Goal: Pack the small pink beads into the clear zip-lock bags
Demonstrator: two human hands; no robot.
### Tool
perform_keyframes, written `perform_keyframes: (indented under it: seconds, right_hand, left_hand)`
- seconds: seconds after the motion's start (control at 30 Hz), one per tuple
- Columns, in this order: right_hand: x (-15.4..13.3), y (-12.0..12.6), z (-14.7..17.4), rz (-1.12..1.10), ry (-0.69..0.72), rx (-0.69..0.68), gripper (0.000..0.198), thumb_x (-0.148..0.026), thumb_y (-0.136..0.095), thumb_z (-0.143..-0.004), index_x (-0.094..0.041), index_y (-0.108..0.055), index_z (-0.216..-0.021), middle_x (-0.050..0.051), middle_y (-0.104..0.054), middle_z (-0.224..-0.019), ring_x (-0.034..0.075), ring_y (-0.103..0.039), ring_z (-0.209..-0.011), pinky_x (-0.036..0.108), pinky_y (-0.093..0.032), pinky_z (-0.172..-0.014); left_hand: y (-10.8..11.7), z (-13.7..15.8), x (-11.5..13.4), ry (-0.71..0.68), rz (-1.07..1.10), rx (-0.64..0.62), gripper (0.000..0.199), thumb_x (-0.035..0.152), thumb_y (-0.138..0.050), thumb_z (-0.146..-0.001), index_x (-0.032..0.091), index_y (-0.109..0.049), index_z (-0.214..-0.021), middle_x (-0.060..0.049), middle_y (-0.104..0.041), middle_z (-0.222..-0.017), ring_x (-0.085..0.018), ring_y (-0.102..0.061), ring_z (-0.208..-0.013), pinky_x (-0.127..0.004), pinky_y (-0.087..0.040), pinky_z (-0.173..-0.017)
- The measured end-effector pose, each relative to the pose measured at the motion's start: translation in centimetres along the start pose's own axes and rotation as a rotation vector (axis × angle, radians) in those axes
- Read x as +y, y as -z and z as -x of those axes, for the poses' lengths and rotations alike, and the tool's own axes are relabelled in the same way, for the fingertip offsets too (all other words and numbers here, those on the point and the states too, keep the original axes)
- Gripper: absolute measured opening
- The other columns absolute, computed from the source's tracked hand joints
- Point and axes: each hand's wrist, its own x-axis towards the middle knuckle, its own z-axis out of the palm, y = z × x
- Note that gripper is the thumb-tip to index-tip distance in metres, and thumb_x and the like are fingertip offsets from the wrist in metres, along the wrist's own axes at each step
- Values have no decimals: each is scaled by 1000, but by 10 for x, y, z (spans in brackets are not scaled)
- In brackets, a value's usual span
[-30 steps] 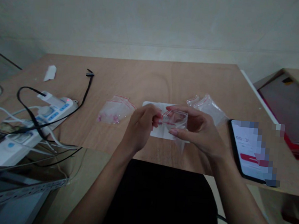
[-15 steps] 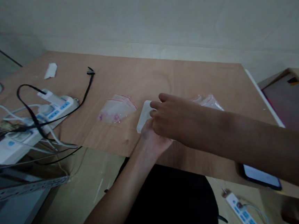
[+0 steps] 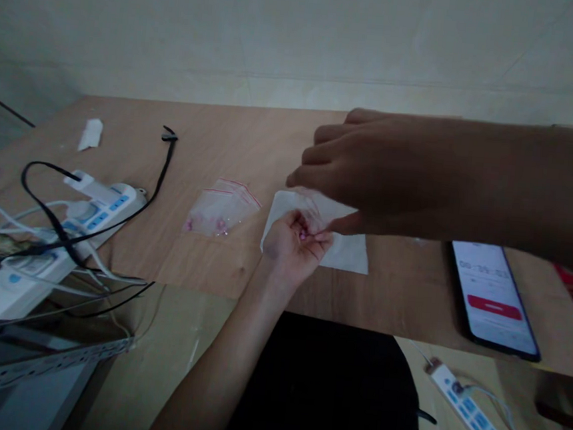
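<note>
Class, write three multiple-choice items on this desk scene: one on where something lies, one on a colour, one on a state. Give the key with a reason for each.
1. Where does the phone lie on the table?
A. at the right, near the front edge
B. at the far left corner
C. on the power strip

2. What colour are the cables across the white power strip?
A. only yellow
B. black and white
C. only green

3. What state is the phone screen in?
A. dark
B. cracked
C. lit

Key: 1 A, it lies right of the white sheet. 2 B, a black cable and white cables cross it. 3 C, the screen glows white with a red bar.
</note>
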Motion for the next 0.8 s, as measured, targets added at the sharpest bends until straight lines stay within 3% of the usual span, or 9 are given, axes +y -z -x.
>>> perform_keyframes:
  seconds: [0.07, 0.1, 0.17, 0.23, 0.3, 0.4, 0.57, 0.67, 0.8]
  right_hand:
    - [5, 13, 2, 182, 146, -82, 34, -51, -70, -73, -24, -73, -93, -6, -76, -100, 17, -70, -99, 33, -52, -83]
    - [11, 18, 5, 315, 178, -113, 45, -50, -77, -67, -27, -71, -106, -4, -75, -106, 19, -69, -101, 36, -52, -86]
    - [29, 23, 15, 464, 56, -41, 66, -46, -83, -61, -27, -63, -122, 0, -73, -108, 23, -68, -102, 40, -51, -89]
    - [49, 17, 28, 483, -154, 101, 66, -43, -80, -69, -21, -59, -127, 7, -72, -110, 26, -66, -105, 43, -50, -91]
    - [68, 0, 43, 458, -340, 204, 62, -39, -75, -78, -10, -56, -129, 17, -67, -118, 33, -61, -116, 49, -47, -97]
    - [85, -42, 63, 425, -534, 238, 51, -29, -65, -87, 0, -56, -128, 31, -59, -127, 42, -54, -124, 57, -43, -100]
    - [99, -105, 85, 345, -581, 155, 57, -36, -42, -97, -1, -42, -142, 29, -40, -149, 41, -35, -142, 62, -29, -112]
    - [101, -116, 89, 350, -610, 142, 69, -46, -32, -99, 1, -29, -149, 27, -27, -157, 39, -22, -147, 61, -19, -116]
    - [97, -112, 89, 344, -634, 106, 77, -49, -27, -98, 8, -24, -149, 29, -25, -157, 39, -20, -148, 56, -17, -119]
  left_hand:
    - [5, -8, 4, -50, -234, 17, 42, 17, -31, -95, 21, -25, -53, 6, -21, -49, -8, -21, -39, -21, -26, -42]
    - [8, -12, 5, -132, -400, 56, 43, 22, -32, -96, 22, -24, -53, 6, -19, -49, -9, -21, -40, -22, -24, -43]
    - [13, -21, 6, -411, -788, 151, 43, 29, -37, -96, 23, -29, -54, 5, -26, -51, -12, -33, -46, -24, -31, -49]
    - [16, -28, 3, -704, -1146, 178, 37, 29, -44, -94, 23, -37, -58, 2, -38, -56, -17, -49, -61, -28, -40, -63]
    - [19, -35, -1, -868, -1387, 121, 30, 28, -46, -93, 24, -41, -64, -2, -49, -67, -21, -56, -79, -32, -42, -80]
    - [23, -41, -9, -895, -1603, 62, 25, 27, -43, -94, 23, -43, -69, -7, -58, -81, -25, -57, -92, -38, -40, -92]
    - [27, -46, -13, -852, -1775, 59, 20, 24, -40, -94, 21, -46, -75, -11, -60, -88, -28, -58, -96, -41, -41, -94]
    - [27, -45, -13, -885, -1836, 70, 19, 26, -40, -95, 21, -48, -78, -11, -61, -89, -27, -58, -95, -39, -42, -91]
    - [26, -42, -10, -932, -1864, 96, 21, 30, -38, -97, 21, -49, -81, -11, -60, -89, -26, -59, -89, -38, -43, -85]
